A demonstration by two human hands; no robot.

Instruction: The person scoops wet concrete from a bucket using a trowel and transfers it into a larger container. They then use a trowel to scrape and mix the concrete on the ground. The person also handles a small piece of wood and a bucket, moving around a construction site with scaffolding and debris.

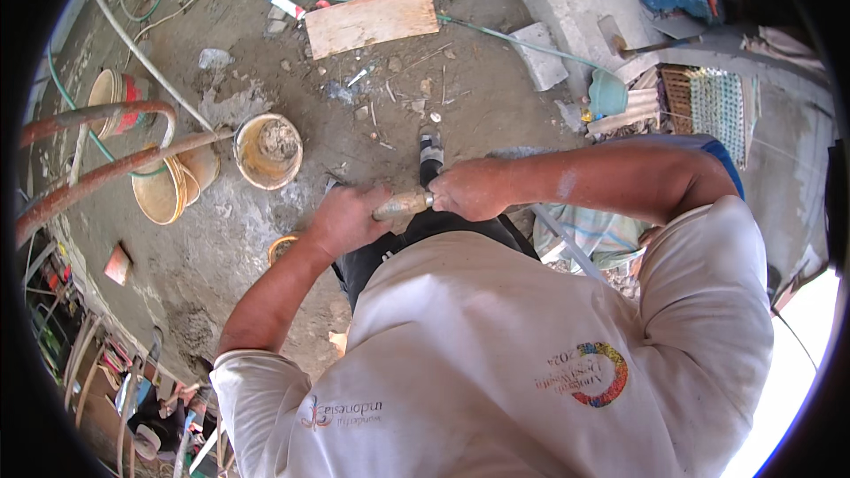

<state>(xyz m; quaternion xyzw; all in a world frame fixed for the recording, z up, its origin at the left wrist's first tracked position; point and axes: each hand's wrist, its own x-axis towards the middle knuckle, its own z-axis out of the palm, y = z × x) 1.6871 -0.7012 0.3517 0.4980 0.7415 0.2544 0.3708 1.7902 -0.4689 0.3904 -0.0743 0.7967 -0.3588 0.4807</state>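
Observation:
My left hand point(352, 218) is closed around a worn wooden handle point(400, 206) held in front of my waist. My right hand point(470, 190) grips the other end, where a bit of metal shows beside the fingers; the rest of that end is hidden. Ahead and to the left stands a bucket point(292, 159) with grey mortar-like material inside. A smaller round container point(272, 253) sits partly behind my left forearm. Farther forward, a flat wooden board point(372, 23) lies on the dirty ground, with a white tube point(285, 5) by its left corner.
More buckets point(154, 202) stand at the left beside rusty metal pipes point(99, 176). A green hose point(511, 40) crosses the ground ahead. Right of it are a concrete block point(539, 60) and a turquoise pot point(607, 93). A brick piece point(118, 264) lies left; piled clutter fills the lower left.

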